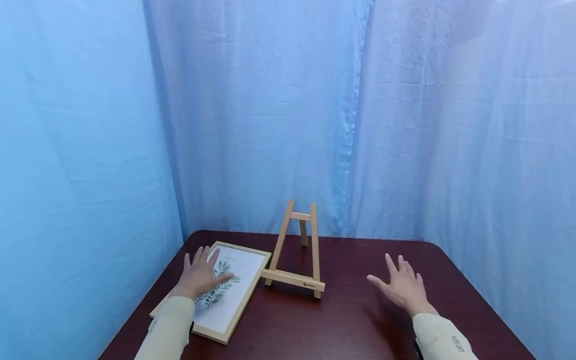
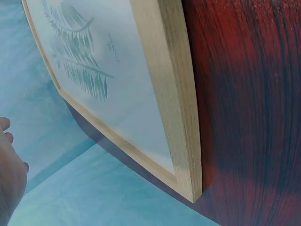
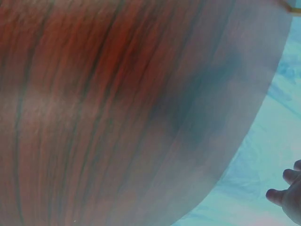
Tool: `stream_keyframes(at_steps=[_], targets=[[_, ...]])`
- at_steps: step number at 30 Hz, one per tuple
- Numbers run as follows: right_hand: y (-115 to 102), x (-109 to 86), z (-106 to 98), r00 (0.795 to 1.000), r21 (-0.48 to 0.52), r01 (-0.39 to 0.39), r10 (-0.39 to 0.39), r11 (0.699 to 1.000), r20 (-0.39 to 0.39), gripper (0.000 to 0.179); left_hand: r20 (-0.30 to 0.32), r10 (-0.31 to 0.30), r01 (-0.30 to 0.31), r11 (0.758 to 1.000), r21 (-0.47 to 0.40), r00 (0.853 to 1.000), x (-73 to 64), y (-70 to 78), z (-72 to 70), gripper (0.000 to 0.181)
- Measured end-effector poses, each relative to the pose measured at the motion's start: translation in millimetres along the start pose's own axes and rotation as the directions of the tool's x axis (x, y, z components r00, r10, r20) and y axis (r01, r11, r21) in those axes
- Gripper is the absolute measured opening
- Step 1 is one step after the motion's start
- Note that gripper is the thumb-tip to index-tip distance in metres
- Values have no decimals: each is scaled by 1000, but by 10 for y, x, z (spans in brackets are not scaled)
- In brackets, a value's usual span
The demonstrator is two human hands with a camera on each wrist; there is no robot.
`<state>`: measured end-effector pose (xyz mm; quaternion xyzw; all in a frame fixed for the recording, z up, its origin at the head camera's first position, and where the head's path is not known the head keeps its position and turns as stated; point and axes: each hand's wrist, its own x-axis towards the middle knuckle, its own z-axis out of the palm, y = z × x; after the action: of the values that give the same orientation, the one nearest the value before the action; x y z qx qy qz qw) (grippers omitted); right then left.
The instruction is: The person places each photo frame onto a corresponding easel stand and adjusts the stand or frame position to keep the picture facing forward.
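Note:
A light wood picture frame [image 1: 245, 306] with a green leaf print lies flat on the dark red table, left of centre. My left hand [image 1: 198, 275] is over its left part, fingers spread and holding nothing; in the left wrist view the frame's wooden border [image 2: 176, 94] fills the middle, with the hand [image 2: 10, 174] at the left edge. Beside the frame's right edge stands a small wooden easel [image 1: 292, 277], its lower ledge overlapping the frame's side in the head view. To the easel's right, my right hand [image 1: 402, 287] hovers above the table with fingers spread, nothing in it.
The dark red wood table [image 1: 346, 325] has rounded far corners. Light blue curtains [image 1: 270, 125] hang behind it and along both sides. In the right wrist view the tabletop [image 3: 103, 117] carries a dark shadow near the hand.

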<state>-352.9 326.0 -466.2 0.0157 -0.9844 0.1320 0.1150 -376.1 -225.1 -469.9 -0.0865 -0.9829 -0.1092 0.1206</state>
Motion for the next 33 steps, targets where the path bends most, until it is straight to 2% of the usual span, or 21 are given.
stream_keyframes(at_steps=[9, 23, 33], targets=[[-162, 43, -14, 999, 8, 37, -36, 999, -22, 108, 18, -22, 22, 999, -23, 1000, 11, 2, -98, 101], [-553, 64, -12, 999, 97, 28, -30, 995, 19, 104, 6, -26, 27, 998, -57, 1000, -2, -67, -169, 97], [-812, 56, 58, 998, 165, 58, -61, 985, 14, 94, -4, -45, 45, 997, -65, 999, -5, -176, -140, 99]])
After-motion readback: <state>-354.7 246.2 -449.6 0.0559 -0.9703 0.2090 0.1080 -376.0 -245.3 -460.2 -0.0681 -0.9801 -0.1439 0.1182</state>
